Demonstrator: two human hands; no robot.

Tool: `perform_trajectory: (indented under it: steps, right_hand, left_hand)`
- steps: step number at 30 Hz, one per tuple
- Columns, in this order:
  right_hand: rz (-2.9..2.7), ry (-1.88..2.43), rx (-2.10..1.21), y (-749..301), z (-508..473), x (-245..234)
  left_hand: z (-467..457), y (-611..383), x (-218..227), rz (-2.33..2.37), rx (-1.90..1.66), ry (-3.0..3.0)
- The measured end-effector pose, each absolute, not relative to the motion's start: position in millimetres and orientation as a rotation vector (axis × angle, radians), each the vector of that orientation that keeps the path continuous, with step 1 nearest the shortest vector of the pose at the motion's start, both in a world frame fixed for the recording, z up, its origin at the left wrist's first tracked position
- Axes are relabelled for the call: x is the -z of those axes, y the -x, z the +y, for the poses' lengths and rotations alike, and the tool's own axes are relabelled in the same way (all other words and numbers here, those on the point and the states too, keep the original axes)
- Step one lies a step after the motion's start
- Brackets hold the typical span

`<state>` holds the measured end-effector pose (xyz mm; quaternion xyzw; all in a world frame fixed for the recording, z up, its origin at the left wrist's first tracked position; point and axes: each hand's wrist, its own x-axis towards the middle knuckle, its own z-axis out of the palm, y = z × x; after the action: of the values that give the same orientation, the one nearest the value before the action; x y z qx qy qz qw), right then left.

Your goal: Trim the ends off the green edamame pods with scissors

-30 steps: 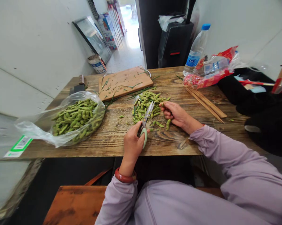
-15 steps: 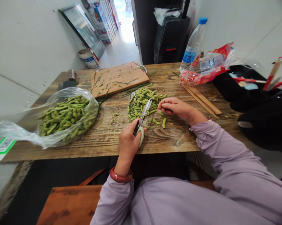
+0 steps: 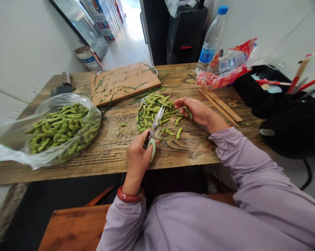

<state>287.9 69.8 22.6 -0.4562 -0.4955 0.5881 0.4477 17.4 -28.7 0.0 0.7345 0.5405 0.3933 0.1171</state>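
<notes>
Both our hands are over the wooden table (image 3: 110,146), the left hand (image 3: 139,153) closed, the right hand (image 3: 195,109) loosely bent. Nearer us, a strip of wood grain runs to the table's near edge, and more wood shows between the bag and the pile. That clear bag (image 3: 21,156), holding green pods (image 3: 60,130), sits at our left, near the same edge; toward the far side lies the chopping board (image 3: 128,82), strewn with green scraps. Right of our right hand, wooden sticks (image 3: 220,104) lie at a slant. Between our hands and the board spreads the pile of pods (image 3: 153,104) — our right fingertips at its right margin. Our left hand grips the scissors (image 3: 156,122), blades pointing over the pile — and our right holds a single pod (image 3: 188,113).
</notes>
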Motion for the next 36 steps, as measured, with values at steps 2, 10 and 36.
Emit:
perform_trajectory:
  steps: [2, 10, 36]
  right_hand:
    - [-1.132, 1.107, -1.472, -288, 71, -23]
    - [-1.227, 1.222, -1.231, -303, 79, -14]
    - [-2.020, 1.247, -0.865, -301, 61, -23]
  left_hand:
    - [-28, -17, 0, 1.578, -1.157, -2.154]
    - [-28, -16, 2, 1.572, -1.155, -2.136]
    - [-30, -18, -2, 1.588, -1.077, -2.128]
